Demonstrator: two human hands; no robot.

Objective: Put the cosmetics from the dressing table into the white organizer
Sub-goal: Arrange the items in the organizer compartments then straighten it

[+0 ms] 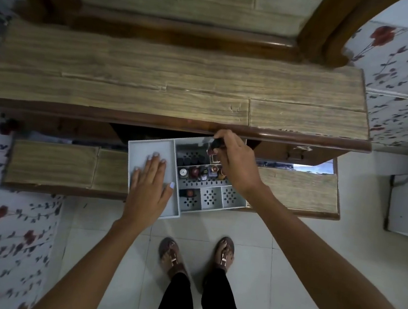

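The white organizer rests on the lower wooden shelf of the dressing table, its near corner overhanging the shelf edge. Its perforated compartments hold several small cosmetics, such as a round white-capped item and a dark red one. My left hand lies flat, fingers spread, on the plain left section of the organizer. My right hand hovers over the back right compartments, fingers closed on a small black cosmetic container. Two front compartments on the right hold nothing.
The upper tabletop of the dressing table is bare wood grain, with a mirror frame behind. The lower shelf extends to both sides of the organizer. Floral-patterned walls flank the table. My sandalled feet stand on white floor tiles below.
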